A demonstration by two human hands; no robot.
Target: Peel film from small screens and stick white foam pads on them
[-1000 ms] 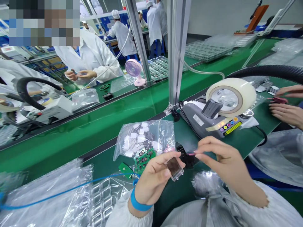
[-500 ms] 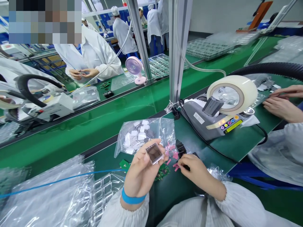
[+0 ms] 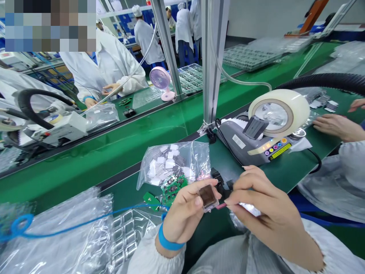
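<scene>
My left hand (image 3: pixel 185 207), with a blue band at its wrist, grips a small square clear plastic piece with a dark window (image 3: pixel 208 196) by its edges. Close beside it, my right hand (image 3: pixel 262 205) is pinched, and a thin pink strip (image 3: pixel 221 206) sticks out from the thumb tip towards the square piece. Behind the fingers lie black parts (image 3: pixel 218 177), partly hidden. Green circuit boards (image 3: pixel 173 188) rest on the green table just beyond my left hand. More pink pieces (image 3: pixel 203 175) show by the clear bag.
A clear bag of white-tagged parts (image 3: pixel 162 163) lies ahead. Right of it stands a grey machine (image 3: pixel 242 146) with a large tape roll (image 3: pixel 299 114). Clear trays and plastic sheets (image 3: pixel 71 232) cover the left. A blue cord (image 3: pixel 85 220) runs to my wrist. A co-worker's hand (image 3: pixel 339 127) is at right.
My right hand has risen from the pink strips on the table towards the square piece, a pink strip at its thumb. My left hand has moved right and slightly down, uncovering the circuit boards.
</scene>
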